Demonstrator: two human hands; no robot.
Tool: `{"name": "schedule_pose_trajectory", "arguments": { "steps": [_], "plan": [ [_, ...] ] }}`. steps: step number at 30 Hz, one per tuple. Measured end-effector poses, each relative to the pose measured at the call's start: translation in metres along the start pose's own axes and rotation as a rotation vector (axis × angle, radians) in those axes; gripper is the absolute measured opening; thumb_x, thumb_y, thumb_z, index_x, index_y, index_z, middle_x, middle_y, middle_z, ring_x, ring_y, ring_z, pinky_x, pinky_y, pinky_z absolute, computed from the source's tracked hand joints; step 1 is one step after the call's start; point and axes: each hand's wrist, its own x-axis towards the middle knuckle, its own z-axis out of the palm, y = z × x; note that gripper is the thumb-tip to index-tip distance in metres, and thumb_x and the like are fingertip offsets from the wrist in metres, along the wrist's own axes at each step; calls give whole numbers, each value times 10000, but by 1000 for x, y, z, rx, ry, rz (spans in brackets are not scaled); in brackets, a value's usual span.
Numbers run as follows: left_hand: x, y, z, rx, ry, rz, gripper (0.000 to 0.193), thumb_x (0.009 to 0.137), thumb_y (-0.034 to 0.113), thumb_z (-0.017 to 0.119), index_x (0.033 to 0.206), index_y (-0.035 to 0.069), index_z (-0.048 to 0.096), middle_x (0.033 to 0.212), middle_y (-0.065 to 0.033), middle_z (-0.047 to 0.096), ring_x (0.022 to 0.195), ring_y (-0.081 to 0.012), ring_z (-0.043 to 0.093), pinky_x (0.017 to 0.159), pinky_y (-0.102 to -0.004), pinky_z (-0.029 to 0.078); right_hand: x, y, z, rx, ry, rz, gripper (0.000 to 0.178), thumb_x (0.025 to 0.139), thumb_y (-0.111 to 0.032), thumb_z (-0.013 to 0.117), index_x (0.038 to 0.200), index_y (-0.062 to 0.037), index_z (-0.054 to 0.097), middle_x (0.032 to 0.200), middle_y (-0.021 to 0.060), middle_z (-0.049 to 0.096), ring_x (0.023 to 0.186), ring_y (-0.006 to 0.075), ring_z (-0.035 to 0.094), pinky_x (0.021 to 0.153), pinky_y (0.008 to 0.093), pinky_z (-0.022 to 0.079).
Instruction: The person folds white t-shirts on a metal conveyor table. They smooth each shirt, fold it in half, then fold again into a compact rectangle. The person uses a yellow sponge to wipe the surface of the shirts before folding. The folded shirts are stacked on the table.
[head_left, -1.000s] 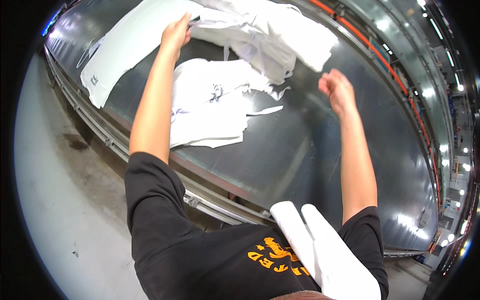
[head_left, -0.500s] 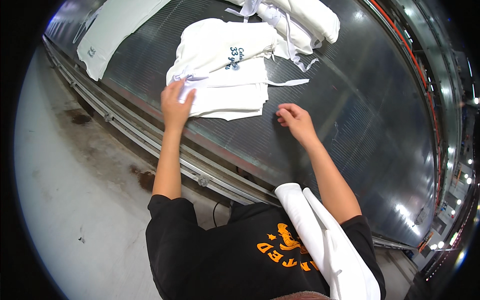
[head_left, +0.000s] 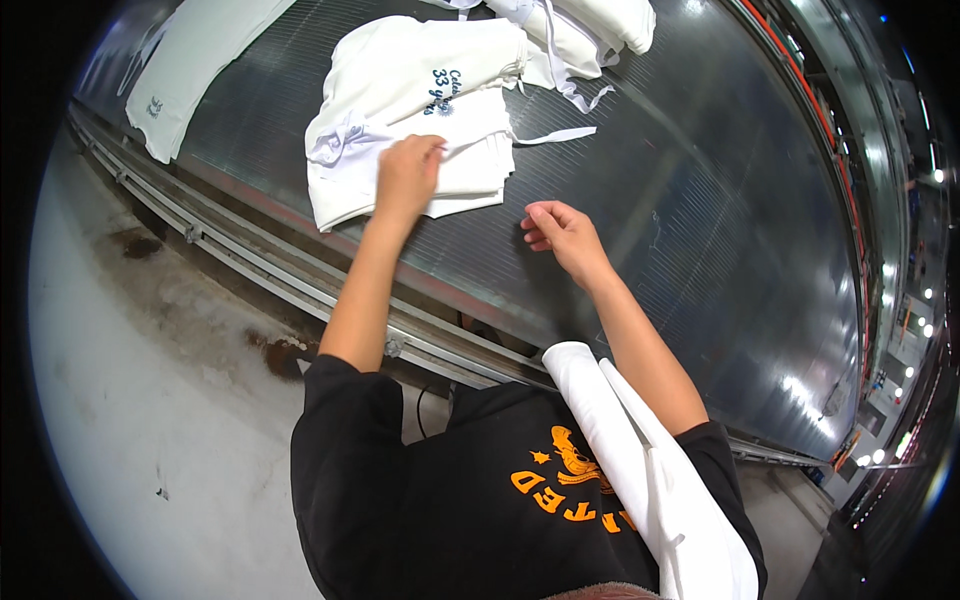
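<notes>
Head view: left hand (head_left: 408, 175) lay flat, fingers together, on the folded white garment (head_left: 400, 110) near the dark worktop's (head_left: 700, 200) near edge. Right hand (head_left: 562, 232) hovered just right of the garment, grip loosely curled, empty. Open worktop lay to the right. Further white garments (head_left: 590, 25) were cut off at the top.

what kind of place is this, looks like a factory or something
Probably a garment or laundry workshop. A long dark conveyor-like table with metal rails carries white printed garments, the left hand presses one, and rows of industrial lights run along the hall.
</notes>
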Motion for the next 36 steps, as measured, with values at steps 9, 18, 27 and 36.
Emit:
{"name": "schedule_pose_trajectory", "arguments": {
  "steps": [9, 18, 27, 36],
  "plan": [
    [-79, 152, 15, -504, -137, 305, 260, 818, 155, 757, 1065, 81, 721, 1035, -89, 694, 1004, -287, 652, 927, -415, 492, -62, -22, -75, 610, 169, -134, 289, 1057, -281, 490, 1124, -14, 577, 1066, 187, 686, 842, 254, 694, 698, 368, 595],
    [-106, 16, 17, -1379, 651, -1007, 417, 1025, 256, 571, 1283, -46, 442, 1168, -175, 557, 1040, -238, 616, 894, -351, 547, -279, -14, -342, 747, 680, -847, 289, 1056, -287, 456, 1009, -14, 541, 875, 63, 472, 786, 210, 437, 711, 343, 413],
    [-75, -5, 4, -1464, 578, -1221, 555, 982, 376, 629, 1266, -66, 449, 1251, -210, 493, 1009, -244, 594, 888, -368, 522, -308, 8, -305, 527, 970, -730, 358, 1071, -356, 452, 1084, -17, 567, 944, 78, 567, 849, 207, 539, 749, 343, 468],
    [-48, 1, 14, -1576, 290, -1166, 438, 968, 407, 633, 1116, 4, 547, 1254, -210, 499, 1144, -293, 525, 995, -427, 477, -288, 10, -257, 290, 989, -635, 386, 1060, -354, 495, 1101, 15, 604, 918, 118, 654, 803, 187, 616, 692, 286, 523]
  ]
}}
